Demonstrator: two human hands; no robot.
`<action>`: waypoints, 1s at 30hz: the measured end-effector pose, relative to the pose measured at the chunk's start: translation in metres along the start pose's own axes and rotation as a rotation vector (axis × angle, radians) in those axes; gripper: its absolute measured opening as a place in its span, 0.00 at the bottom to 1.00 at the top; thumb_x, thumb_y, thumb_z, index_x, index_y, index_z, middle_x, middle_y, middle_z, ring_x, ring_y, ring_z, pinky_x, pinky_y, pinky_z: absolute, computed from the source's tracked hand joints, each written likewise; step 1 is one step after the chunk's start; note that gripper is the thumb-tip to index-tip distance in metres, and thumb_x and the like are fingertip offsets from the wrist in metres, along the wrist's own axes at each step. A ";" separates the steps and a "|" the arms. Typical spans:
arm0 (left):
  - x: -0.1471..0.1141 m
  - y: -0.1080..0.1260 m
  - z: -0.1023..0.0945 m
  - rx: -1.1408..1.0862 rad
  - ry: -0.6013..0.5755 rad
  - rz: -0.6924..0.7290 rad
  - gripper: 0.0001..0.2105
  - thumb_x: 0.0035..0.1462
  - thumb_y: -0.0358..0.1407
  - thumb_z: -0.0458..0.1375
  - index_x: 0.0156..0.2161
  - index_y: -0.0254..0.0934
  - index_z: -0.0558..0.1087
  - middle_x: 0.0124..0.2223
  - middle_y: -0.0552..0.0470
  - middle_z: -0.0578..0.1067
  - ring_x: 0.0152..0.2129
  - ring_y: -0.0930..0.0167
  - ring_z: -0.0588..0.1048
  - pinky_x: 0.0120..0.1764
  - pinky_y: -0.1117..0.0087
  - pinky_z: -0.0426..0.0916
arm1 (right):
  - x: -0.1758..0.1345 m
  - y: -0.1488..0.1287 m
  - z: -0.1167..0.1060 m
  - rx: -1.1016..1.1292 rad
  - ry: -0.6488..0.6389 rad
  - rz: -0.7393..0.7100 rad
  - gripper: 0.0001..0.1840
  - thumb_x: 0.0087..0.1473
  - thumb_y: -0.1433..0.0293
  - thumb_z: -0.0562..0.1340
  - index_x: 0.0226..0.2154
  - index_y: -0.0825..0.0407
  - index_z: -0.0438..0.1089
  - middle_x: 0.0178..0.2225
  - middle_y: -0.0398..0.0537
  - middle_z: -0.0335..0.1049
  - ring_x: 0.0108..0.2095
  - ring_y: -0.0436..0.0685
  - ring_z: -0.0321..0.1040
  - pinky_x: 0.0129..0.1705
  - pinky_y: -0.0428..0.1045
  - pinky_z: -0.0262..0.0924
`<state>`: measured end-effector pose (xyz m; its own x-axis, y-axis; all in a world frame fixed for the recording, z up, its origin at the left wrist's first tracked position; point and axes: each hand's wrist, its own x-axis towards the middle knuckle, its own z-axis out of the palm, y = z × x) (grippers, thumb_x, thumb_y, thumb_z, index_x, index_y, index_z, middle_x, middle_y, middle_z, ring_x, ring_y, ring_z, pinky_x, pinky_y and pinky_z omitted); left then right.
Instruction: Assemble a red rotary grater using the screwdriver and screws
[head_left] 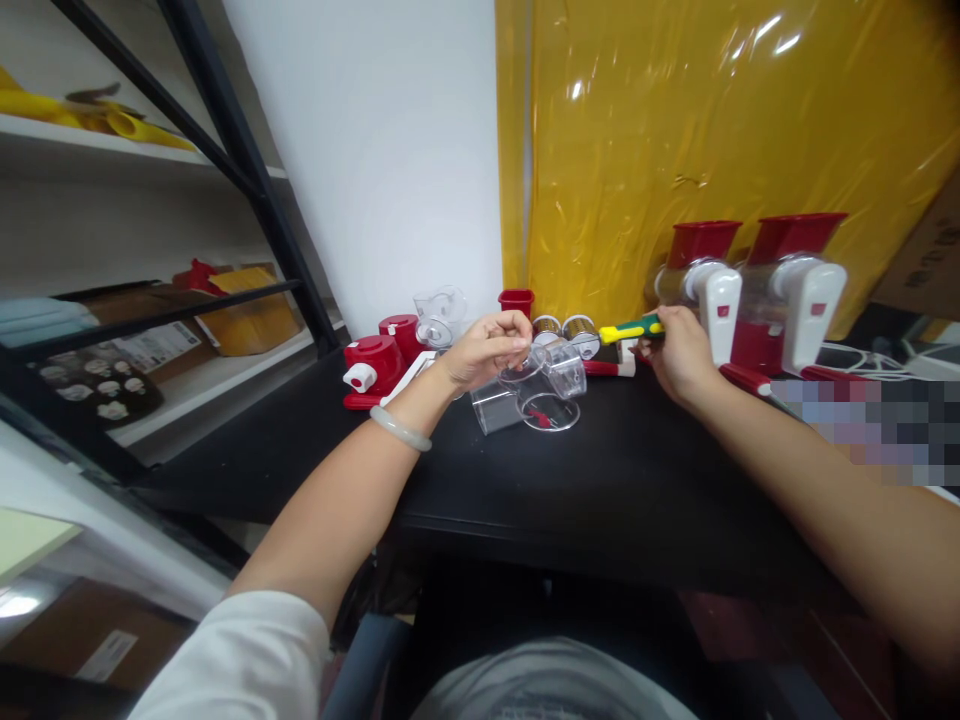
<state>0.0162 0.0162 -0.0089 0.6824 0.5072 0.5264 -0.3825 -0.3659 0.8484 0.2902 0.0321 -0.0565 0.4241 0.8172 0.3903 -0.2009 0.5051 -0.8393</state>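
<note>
My right hand (681,352) is closed round the green end of a screwdriver (632,329) with a yellow and green handle. Its thin shaft points left, toward my left hand. Fingers pressed together in a pinch, my left hand (495,350) hovers over a clear plastic housing (499,403) on the black table (570,490). Whatever is between those fingertips is too small to make out. Just behind the housing are two metal grater drums (582,336). A red pusher (516,300) stands behind them.
Two assembled red-and-white rotary graters (720,300) stand at the right, before a yellow-wrapped panel (720,120). Red bases (373,365) and another clear part (441,312) sit at the back left. A black-framed shelf (255,190) with boxes borders the left. White cable (877,365) lies far right.
</note>
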 end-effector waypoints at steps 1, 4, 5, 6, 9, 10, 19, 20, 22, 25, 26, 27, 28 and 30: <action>0.000 -0.001 -0.001 0.002 -0.007 -0.001 0.12 0.48 0.38 0.69 0.28 0.36 0.70 0.19 0.60 0.63 0.16 0.77 0.61 0.23 0.75 0.58 | 0.000 0.000 0.000 0.006 0.000 0.001 0.11 0.50 0.61 0.64 0.27 0.47 0.62 0.21 0.36 0.61 0.15 0.45 0.57 0.14 0.43 0.55; 0.000 -0.002 -0.004 0.022 -0.024 -0.003 0.13 0.48 0.38 0.69 0.28 0.36 0.69 0.20 0.59 0.65 0.17 0.77 0.62 0.23 0.75 0.59 | 0.000 -0.001 0.000 0.027 0.000 0.001 0.10 0.50 0.63 0.64 0.27 0.48 0.62 0.22 0.37 0.62 0.15 0.45 0.58 0.15 0.43 0.56; 0.000 -0.003 -0.004 0.035 -0.027 -0.002 0.13 0.48 0.38 0.69 0.27 0.36 0.68 0.20 0.59 0.65 0.17 0.77 0.62 0.23 0.75 0.59 | 0.000 -0.001 0.000 0.030 0.001 0.005 0.09 0.50 0.63 0.63 0.27 0.48 0.62 0.21 0.37 0.62 0.15 0.45 0.58 0.16 0.43 0.56; 0.000 -0.003 -0.004 0.047 -0.029 0.002 0.14 0.48 0.38 0.69 0.27 0.36 0.68 0.20 0.59 0.65 0.17 0.77 0.62 0.23 0.75 0.59 | 0.000 -0.001 0.000 0.030 0.001 0.011 0.08 0.50 0.64 0.63 0.27 0.48 0.63 0.21 0.37 0.62 0.15 0.45 0.58 0.16 0.44 0.57; 0.000 -0.003 -0.004 0.071 -0.023 0.016 0.15 0.47 0.39 0.70 0.26 0.37 0.66 0.21 0.59 0.65 0.17 0.78 0.63 0.23 0.75 0.59 | 0.000 0.000 0.000 0.025 -0.004 0.016 0.09 0.51 0.63 0.63 0.27 0.47 0.63 0.20 0.37 0.61 0.15 0.46 0.58 0.16 0.45 0.58; 0.001 -0.003 -0.004 0.074 -0.020 0.017 0.16 0.47 0.39 0.70 0.26 0.37 0.66 0.22 0.59 0.65 0.18 0.78 0.63 0.23 0.75 0.58 | 0.000 0.000 0.000 0.025 -0.006 0.014 0.09 0.50 0.62 0.64 0.26 0.47 0.63 0.20 0.37 0.61 0.15 0.46 0.58 0.15 0.45 0.58; 0.001 -0.004 -0.004 0.064 -0.055 0.036 0.15 0.48 0.38 0.70 0.27 0.36 0.67 0.23 0.59 0.65 0.19 0.78 0.64 0.22 0.76 0.58 | 0.000 0.001 -0.001 0.029 -0.014 0.001 0.11 0.51 0.61 0.64 0.27 0.47 0.63 0.21 0.38 0.60 0.15 0.46 0.57 0.14 0.45 0.58; 0.001 -0.003 -0.004 0.060 -0.056 0.033 0.14 0.48 0.38 0.70 0.27 0.36 0.67 0.23 0.59 0.65 0.19 0.78 0.65 0.23 0.76 0.58 | 0.001 0.002 -0.001 0.025 -0.017 -0.003 0.11 0.51 0.61 0.64 0.26 0.47 0.63 0.21 0.38 0.60 0.15 0.46 0.57 0.15 0.45 0.58; 0.000 -0.003 -0.004 0.058 -0.051 0.025 0.14 0.48 0.38 0.70 0.27 0.36 0.68 0.23 0.59 0.65 0.19 0.78 0.65 0.23 0.75 0.58 | 0.002 0.003 -0.002 0.017 -0.019 -0.006 0.11 0.52 0.61 0.64 0.26 0.46 0.63 0.21 0.39 0.60 0.16 0.46 0.57 0.15 0.46 0.59; -0.001 -0.003 -0.004 0.070 -0.045 0.016 0.15 0.48 0.38 0.70 0.28 0.36 0.68 0.23 0.58 0.66 0.19 0.78 0.65 0.23 0.75 0.58 | 0.003 0.004 -0.003 0.015 -0.025 0.009 0.09 0.52 0.62 0.63 0.26 0.46 0.63 0.22 0.39 0.60 0.16 0.46 0.57 0.16 0.46 0.60; -0.001 -0.003 -0.004 0.078 -0.046 0.013 0.14 0.48 0.38 0.70 0.28 0.36 0.68 0.23 0.58 0.66 0.19 0.78 0.65 0.23 0.75 0.58 | 0.003 0.003 -0.003 0.016 -0.029 0.014 0.09 0.51 0.62 0.63 0.26 0.46 0.63 0.22 0.39 0.60 0.16 0.46 0.58 0.16 0.46 0.60; -0.001 -0.003 -0.005 0.085 -0.046 0.010 0.14 0.48 0.38 0.70 0.29 0.36 0.68 0.23 0.58 0.66 0.19 0.78 0.65 0.24 0.75 0.58 | 0.002 0.003 -0.003 0.017 -0.033 0.016 0.08 0.51 0.63 0.62 0.27 0.46 0.63 0.23 0.39 0.61 0.16 0.46 0.58 0.16 0.46 0.60; -0.001 -0.002 -0.005 0.093 -0.044 0.004 0.15 0.48 0.37 0.70 0.29 0.36 0.67 0.23 0.58 0.66 0.19 0.77 0.65 0.24 0.75 0.59 | 0.002 0.002 -0.002 0.022 -0.035 0.016 0.07 0.51 0.64 0.62 0.27 0.47 0.63 0.23 0.39 0.61 0.16 0.46 0.58 0.16 0.46 0.60; -0.001 -0.002 -0.005 0.108 -0.031 -0.011 0.16 0.47 0.38 0.70 0.30 0.36 0.67 0.23 0.58 0.66 0.20 0.77 0.65 0.24 0.75 0.59 | 0.000 0.000 -0.001 0.041 -0.027 0.016 0.04 0.50 0.67 0.61 0.27 0.47 0.64 0.24 0.39 0.62 0.16 0.46 0.58 0.17 0.46 0.60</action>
<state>0.0132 0.0199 -0.0108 0.7059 0.4874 0.5139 -0.3066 -0.4437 0.8421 0.2910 0.0316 -0.0568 0.3970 0.8322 0.3872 -0.2440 0.5024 -0.8295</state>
